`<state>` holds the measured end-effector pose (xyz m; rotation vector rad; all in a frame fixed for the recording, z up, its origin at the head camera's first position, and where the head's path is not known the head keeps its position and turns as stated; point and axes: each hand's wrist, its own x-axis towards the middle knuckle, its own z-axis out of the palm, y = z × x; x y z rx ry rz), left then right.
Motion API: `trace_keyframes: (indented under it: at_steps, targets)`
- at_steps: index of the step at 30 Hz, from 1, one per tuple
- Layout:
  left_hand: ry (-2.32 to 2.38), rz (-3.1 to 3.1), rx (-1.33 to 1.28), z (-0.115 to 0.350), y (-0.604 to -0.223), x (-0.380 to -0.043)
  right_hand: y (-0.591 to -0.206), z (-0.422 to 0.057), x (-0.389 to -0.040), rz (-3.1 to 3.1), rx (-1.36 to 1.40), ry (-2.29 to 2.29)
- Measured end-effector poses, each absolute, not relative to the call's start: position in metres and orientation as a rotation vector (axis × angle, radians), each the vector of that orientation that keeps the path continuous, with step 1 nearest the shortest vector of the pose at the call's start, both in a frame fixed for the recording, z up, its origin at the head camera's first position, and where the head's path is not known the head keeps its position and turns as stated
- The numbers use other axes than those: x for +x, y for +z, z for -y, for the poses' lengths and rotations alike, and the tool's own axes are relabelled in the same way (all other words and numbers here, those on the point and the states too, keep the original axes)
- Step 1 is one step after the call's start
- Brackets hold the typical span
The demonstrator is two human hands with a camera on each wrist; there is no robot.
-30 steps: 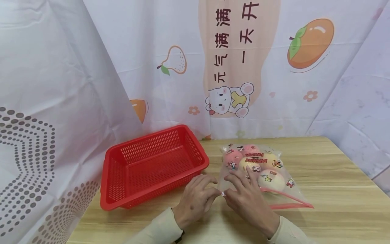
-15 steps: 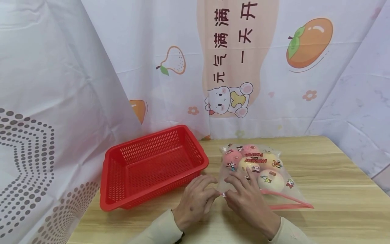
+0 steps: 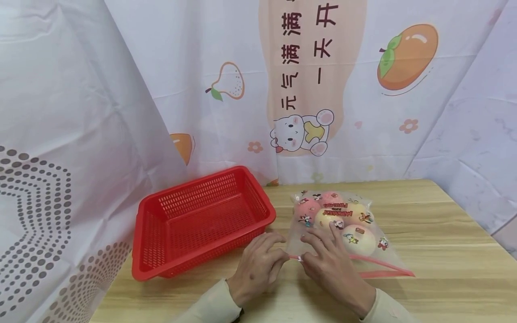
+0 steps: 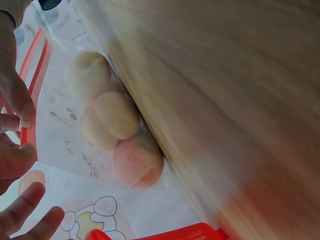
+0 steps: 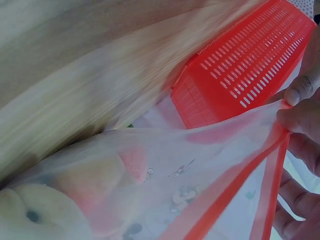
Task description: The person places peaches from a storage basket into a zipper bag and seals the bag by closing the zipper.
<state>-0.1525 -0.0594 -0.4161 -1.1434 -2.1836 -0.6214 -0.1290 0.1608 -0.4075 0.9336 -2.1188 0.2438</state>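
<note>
A clear zip bag (image 3: 298, 241) printed with cartoon figures lies on the table, with several pale yellow and pink peaches (image 3: 358, 240) inside. Its red zip strip faces the person and gapes toward the right end. My left hand (image 3: 258, 264) pinches the strip's left end between thumb and forefinger. Close beside it, my right hand (image 3: 333, 271) pinches the small white slider (image 4: 24, 123) on the strip, other fingers lying over the bag. A short stretch of red strip shows between the two hands. In the right wrist view, the open mouth of the bag runs up to the fingers.
An empty red plastic basket (image 3: 203, 224) with slotted sides stands left of the bag, close to the left hand. Wood-grain table (image 3: 444, 251) extends to the right. A printed curtain (image 3: 226, 121) hangs behind the table's far edge.
My right hand has shifted slightly right along the zip with the slider, and more red strip shows between the hands. The left hand stays at the strip's end.
</note>
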Motion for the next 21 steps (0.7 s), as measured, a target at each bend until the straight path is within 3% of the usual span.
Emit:
trace_keyframes:
  at_steps: [21]
  targets:
    - [-0.614, 2.319, -1.054, 0.0525, -0.4124, -0.1484, -0.4080, -0.1638, -0.1334, 2.080, 0.918, 0.266]
